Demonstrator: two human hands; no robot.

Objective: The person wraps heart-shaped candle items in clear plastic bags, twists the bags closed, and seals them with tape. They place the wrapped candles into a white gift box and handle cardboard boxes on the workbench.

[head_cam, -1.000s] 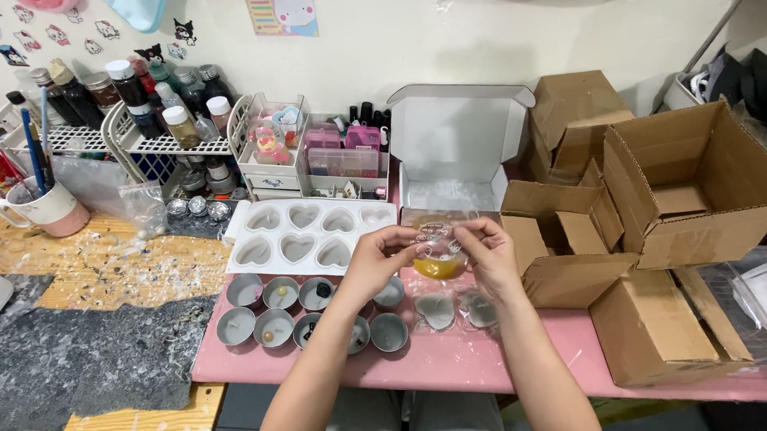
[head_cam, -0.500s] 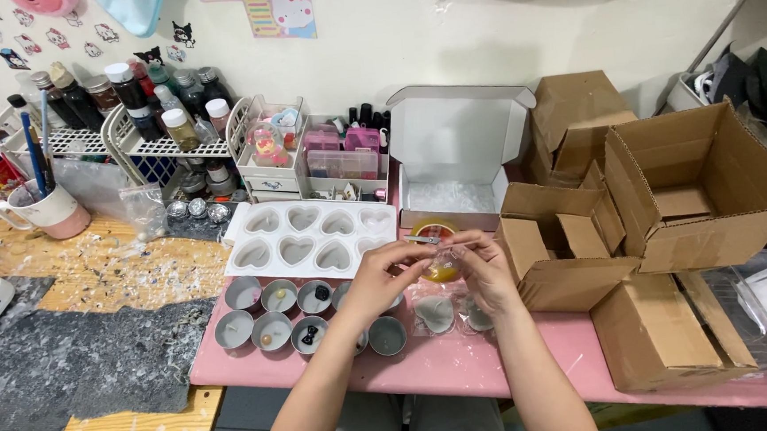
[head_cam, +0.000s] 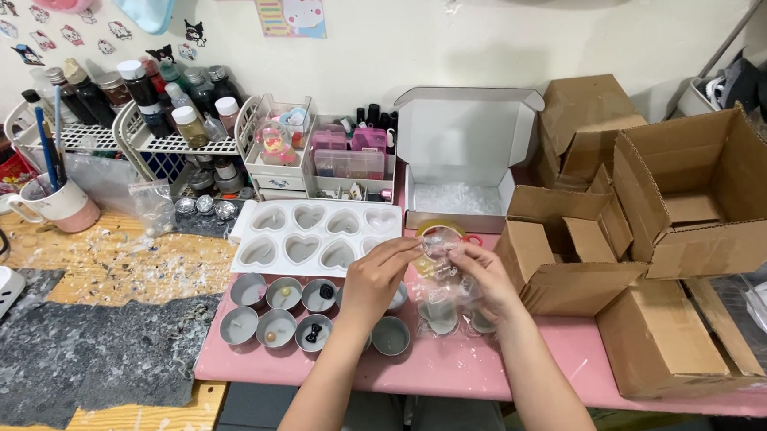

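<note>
The small round tins (head_cam: pixel 287 310) at nine o'clock from the hands sit close under the left forearm, so I judge a dropped elbow could knock one and spill what lies in it. The heart mould (head_cam: pixel 314 239) at eleven o'clock lies near enough to be nudged too. The clear bag (head_cam: pixel 444 254) is slippery film, and a loose pinch could let it and the yellowish piece inside fall among the tins on the pink bench (head_cam: pixel 499 368). The left hand (head_cam: pixel 374 283) has its fingers (head_cam: pixel 403 250) nearly closed, pinching the bag's left edge; the right hand (head_cam: pixel 485 276) pinches the other side, fingers curled tight. The bag hangs between them, just above the bench. At two o'clock open cartons (head_cam: pixel 693 196) crowd in.
</note>
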